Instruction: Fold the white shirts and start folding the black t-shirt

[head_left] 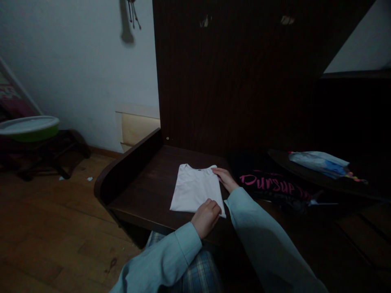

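A folded white shirt (194,189) lies flat on a dark wooden tabletop (146,191). My left hand (206,217) is curled at the shirt's near right corner, fingers closed on the fabric edge. Along the shirt's right edge near the collar rests my right hand (225,178), its fingers pinching the cloth. Both arms wear light blue sleeves.
A black garment with pink lettering (271,188) lies just right of the shirt. A plastic bag (320,162) sits on a dark round surface at the right. A dark wooden panel (232,81) rises behind. A green basin (29,128) stands on a stool at the left.
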Demonstrator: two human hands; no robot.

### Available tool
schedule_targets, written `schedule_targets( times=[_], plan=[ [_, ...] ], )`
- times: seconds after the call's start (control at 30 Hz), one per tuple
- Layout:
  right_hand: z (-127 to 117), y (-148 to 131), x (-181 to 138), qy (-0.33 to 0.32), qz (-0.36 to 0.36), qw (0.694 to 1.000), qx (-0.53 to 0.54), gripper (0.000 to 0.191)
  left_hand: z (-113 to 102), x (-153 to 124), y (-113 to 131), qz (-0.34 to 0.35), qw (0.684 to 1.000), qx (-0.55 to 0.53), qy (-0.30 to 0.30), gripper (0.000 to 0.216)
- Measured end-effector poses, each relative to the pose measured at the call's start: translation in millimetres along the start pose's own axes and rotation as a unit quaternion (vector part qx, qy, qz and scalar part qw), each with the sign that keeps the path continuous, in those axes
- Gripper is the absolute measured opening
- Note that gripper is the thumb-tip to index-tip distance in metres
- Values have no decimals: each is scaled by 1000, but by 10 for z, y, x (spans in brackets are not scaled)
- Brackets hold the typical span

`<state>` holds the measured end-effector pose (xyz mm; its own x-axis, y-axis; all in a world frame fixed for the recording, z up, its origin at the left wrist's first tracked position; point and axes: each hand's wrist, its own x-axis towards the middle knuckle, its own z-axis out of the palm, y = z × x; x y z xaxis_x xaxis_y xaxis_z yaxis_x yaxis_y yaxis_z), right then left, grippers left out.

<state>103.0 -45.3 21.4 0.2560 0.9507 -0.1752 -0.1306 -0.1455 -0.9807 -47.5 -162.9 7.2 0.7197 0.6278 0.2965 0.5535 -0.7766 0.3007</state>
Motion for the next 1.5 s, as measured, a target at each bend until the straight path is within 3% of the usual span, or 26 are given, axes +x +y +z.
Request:
schedule_targets(
  times=[0.2,0.33,0.47,0.57,0.67,0.8,0.9,1.0,1.1,1.17,1.3,1.5],
  plan=[
    [-39,138,71,30,-72,996,-50,29,43,-5,16,48,997,48,-33,12],
    [-17,122,79,55,-95,974,-196,41,-45,-22,35,45,998,29,-32,10],
    [52,48,-87,59,-171,887,-425,54,-282,-126,-50,41,999,-22,6,15],
    [105,91,-294,8,-204,820,-535,60,-409,-232,-225,-39,997,8,68,28],
    [137,202,-452,-47,-179,777,-601,61,-383,-326,-411,-133,984,85,79,42],
    [149,276,-511,-72,-145,753,-637,61,-235,-431,-508,-161,978,128,43,51],
    [157,258,-506,-73,-141,745,-648,62,-259,-459,-501,-160,978,130,13,52],
    [167,240,-508,-72,-139,741,-653,62,-486,-365,-571,-143,984,94,-50,50],
    [173,237,-512,-76,-138,740,-653,62,-789,-123,-804,-147,980,23,-130,36],
    [173,237,-511,-77,-139,741,-653,62,-920,78,-1033,-202,976,-10,-86,33],
    [168,237,-505,-75,-137,741,-653,62,-866,391,-1471,-327,938,-48,102,27],
    [168,252,-508,-70,-145,741,-652,61,-533,538,-1658,-381,910,-55,154,30]
  ],
)
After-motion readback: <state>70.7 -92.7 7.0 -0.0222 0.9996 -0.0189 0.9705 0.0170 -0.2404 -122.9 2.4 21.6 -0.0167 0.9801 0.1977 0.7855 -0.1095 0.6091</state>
